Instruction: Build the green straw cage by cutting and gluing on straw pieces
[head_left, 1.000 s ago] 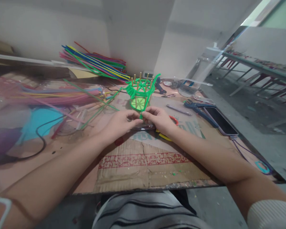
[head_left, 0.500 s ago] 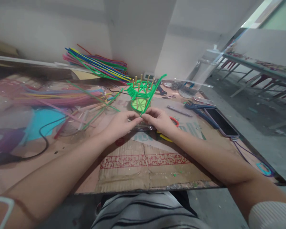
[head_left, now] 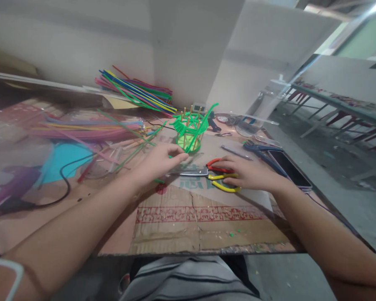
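Note:
My left hand (head_left: 166, 161) is closed in a pinch at the lower end of a green pipe cleaner (head_left: 210, 111), which slants up to the right. It belongs to or rests against a small green round frame (head_left: 191, 144) with upright wooden sticks and a green woven band around its upper part. Scissors (head_left: 224, 188) with red and yellow handles lie in front, silver blades pointing left. My right hand (head_left: 249, 172) has its fingers curled on these handles; part of the grip is hidden.
Coloured pipe cleaners (head_left: 138, 92) are heaped at the back wall. A bagged bundle (head_left: 90, 127) lies left. On the right are a pen (head_left: 236, 152), blue-handled pliers (head_left: 260, 150), a phone (head_left: 290, 169) and a clear bottle (head_left: 260, 106). Cardboard (head_left: 181, 234) covers the table's front.
My right hand has left the green pipe cleaner and moved right onto the scissors' handles. The left hand keeps its pinch near the frame. The view has shifted slightly.

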